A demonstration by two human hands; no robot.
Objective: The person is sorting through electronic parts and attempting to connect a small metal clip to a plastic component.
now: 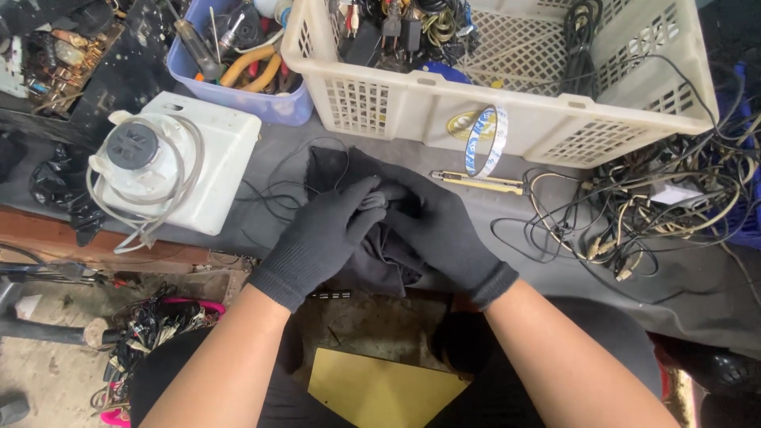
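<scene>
Both hands gloved black, mtg at front edge of the workbench (523, 273), mid. Left hand (321, 238) fingers curled narrow onto a small grey part (375, 198). Right hand (440, 230) closed round same part + a black cloth (380, 265) underneath. White appliance (178, 162) w/ coiled cord near left edge. Lattice basket (491, 103) at back, cable tangle (658, 210) right side.

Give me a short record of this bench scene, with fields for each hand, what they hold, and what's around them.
left hand: gloved, gripping the dark cloth
right hand: gloved, fingers meeting the left hand's over a small grey object
held: dark cloth, bunched
left of hands: white appliance, cord wrapped round
behind: beige basket, blue tub
right: tangled cables
</scene>
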